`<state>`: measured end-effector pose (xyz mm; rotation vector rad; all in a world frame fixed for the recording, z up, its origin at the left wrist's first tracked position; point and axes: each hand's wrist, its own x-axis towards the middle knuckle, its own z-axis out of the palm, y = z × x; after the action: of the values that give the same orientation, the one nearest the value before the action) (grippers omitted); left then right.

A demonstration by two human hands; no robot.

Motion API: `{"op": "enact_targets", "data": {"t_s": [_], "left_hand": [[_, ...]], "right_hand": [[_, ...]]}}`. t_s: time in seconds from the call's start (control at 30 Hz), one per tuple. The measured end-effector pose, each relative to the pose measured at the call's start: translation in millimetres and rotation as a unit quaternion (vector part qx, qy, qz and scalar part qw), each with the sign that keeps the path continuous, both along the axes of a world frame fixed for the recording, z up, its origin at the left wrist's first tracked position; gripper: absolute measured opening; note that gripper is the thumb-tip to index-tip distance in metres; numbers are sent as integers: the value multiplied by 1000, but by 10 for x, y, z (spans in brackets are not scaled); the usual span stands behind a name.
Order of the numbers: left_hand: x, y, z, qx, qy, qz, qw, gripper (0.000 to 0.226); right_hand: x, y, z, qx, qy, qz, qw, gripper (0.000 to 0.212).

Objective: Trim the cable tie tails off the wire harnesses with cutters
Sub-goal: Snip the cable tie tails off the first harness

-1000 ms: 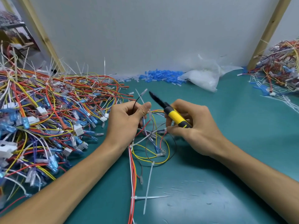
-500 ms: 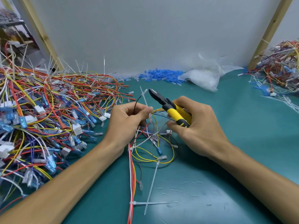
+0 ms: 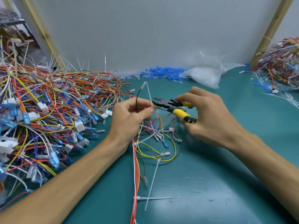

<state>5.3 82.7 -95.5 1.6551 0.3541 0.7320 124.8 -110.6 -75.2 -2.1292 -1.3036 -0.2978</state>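
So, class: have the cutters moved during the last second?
Yes. Against the blue connector pile, the cutters have tilted down flatter, their tips dropping away from it toward the left hand.

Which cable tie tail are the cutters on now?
The tail standing up from the pinch of the left hand; the cutters in the right hand have their tips at its base. The other tails lie flat on the mat.

The table [image 3: 210,188] is matt, cable ties [image 3: 153,180] translucent plastic, cutters [image 3: 172,107] dark metal.
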Motion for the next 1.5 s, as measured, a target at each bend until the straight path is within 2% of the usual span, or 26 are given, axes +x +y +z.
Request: {"op": "enact_targets", "data": {"t_s": [0.17,0.3,0.43,0.63,0.9,1.17,1.5], "left_hand": [[13,9,-14,-2,-5,-1,1000,16],[6,13,-18,19,-13,-16,1000,13],[9,-21,-8,23,-31,-23,999,10],[8,2,12,23,-21,-15,999,6],[4,-22,42,-2,-23,-18,1000,9],[7,-40,29,-33,-28,-17,999,14],[9,-60,9,-53,-24,-6,998,12]], "right_hand": [[-10,2,12,-9,-6,12,1000,45],[-41,11,8,8,10,7,1000,33],[-67,5,14,33,101,-27,994,27],[-142,7,63,69,214,-26,974,46],[-136,36,28,111,323,-31,939,40],[-190,70,23,158,397,-41,903,41],[-201,110,-37,182,458,-58,868,30]]}}
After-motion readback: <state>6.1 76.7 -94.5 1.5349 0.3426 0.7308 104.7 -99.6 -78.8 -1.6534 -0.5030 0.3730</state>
